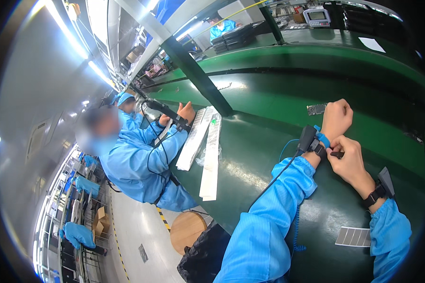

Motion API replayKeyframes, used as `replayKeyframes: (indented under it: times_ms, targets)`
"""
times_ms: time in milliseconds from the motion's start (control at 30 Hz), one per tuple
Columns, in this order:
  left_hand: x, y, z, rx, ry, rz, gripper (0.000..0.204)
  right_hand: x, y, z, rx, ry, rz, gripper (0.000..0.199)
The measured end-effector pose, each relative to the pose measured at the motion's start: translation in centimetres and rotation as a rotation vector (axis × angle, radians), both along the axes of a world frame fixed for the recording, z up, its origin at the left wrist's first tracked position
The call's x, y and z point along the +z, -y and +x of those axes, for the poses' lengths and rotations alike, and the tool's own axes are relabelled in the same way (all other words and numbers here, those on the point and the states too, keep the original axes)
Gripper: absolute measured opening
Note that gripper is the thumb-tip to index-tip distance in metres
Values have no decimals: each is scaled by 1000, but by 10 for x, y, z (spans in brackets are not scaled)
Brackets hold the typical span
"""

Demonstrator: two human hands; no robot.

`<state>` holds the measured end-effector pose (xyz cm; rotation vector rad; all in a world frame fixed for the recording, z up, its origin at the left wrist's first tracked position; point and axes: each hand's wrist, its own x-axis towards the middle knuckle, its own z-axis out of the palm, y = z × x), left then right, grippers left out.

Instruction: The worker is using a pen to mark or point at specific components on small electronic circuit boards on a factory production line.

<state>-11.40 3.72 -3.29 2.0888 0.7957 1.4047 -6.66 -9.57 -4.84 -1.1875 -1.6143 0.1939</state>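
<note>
My left hand (pixel 339 117) is raised over the green work surface with its fingers curled into a loose fist. Around its wrist are a blue band (pixel 323 137) and a black strap (pixel 319 149) carrying a black camera-like device (pixel 308 138). My right hand (pixel 348 162) reaches across to this wrist, its thumb and fingers pinched on a short black piece (pixel 337 154) that looks like the strap's loose end. Just left of my left hand lies a small dark circuit board (pixel 316 109), its right end close to the hand.
A sheet of grey labels (pixel 353 237) lies by my right sleeve. Long white strips (pixel 210 162) lie to the left, near a co-worker in blue (pixel 141 160). A green post (pixel 198 78) rises at the bench's far edge. Below stand a round stool (pixel 188 232) and black bag (pixel 205 257).
</note>
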Motion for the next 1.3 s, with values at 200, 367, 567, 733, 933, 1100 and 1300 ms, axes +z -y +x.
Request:
replayKeyframes:
  times_ms: [200,367,567,733,933,1100,1300]
  targets:
    - [1,-2,1,6,7,-46,15,-2,-4,2,172,-167,-149,16]
    - [-6,-4,3,36,28,8,13,-1,-5,0,173,-141,-132,16]
    - [-8,1,4,11,-8,-26,12,-1,-3,0,110,-66,-93,16]
    - [-7,5,9,-21,20,-60,12,-2,-2,0,46,-132,-47,14]
    - [-10,2,11,-14,47,-4,12,-5,0,2,15,-186,-6,14]
    - [-7,1,9,-6,40,-22,12,2,0,0,16,-120,-29,15]
    - [2,10,10,-22,-26,-80,13,0,1,4,22,-106,5,16]
